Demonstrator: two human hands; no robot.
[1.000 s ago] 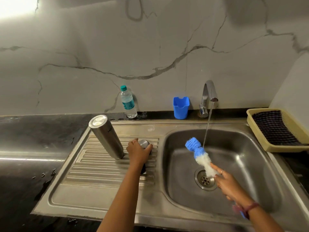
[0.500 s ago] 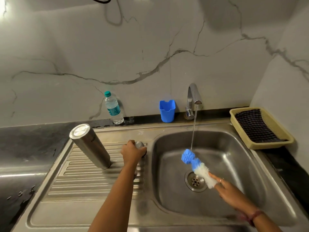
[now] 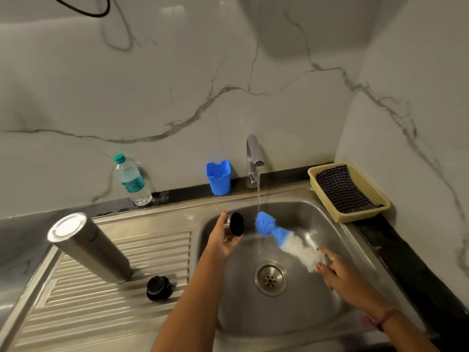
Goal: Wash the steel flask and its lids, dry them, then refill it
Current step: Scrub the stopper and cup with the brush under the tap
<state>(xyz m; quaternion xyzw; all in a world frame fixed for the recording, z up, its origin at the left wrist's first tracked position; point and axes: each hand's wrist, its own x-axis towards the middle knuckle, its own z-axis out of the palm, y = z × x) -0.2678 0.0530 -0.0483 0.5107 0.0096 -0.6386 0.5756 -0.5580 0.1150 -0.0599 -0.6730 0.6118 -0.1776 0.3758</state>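
Observation:
The steel flask (image 3: pixel 88 247) stands upside down on the ribbed drainboard (image 3: pixel 101 308) at the left. A black inner lid (image 3: pixel 158 288) lies on the drainboard beside it. My left hand (image 3: pixel 224 238) holds the steel cap (image 3: pixel 235 224) over the left edge of the sink basin (image 3: pixel 291 313), its dark inside facing the tap stream. My right hand (image 3: pixel 337 271) grips the handle of a blue and white bottle brush (image 3: pixel 281 240), whose blue tip is under the running water, next to the cap.
The tap (image 3: pixel 253 158) runs into the basin above the drain (image 3: pixel 270 278). A plastic water bottle (image 3: pixel 132 180) and a blue cup (image 3: pixel 218 177) stand at the back wall. A yellow basket (image 3: pixel 360 217) with a dark checked cloth (image 3: pixel 342 189) sits at the right.
My left hand has lifted the steel cap off the drainboard and carried it right, over the basin. The black inner lid now shows on the drainboard. The brush has risen toward the stream.

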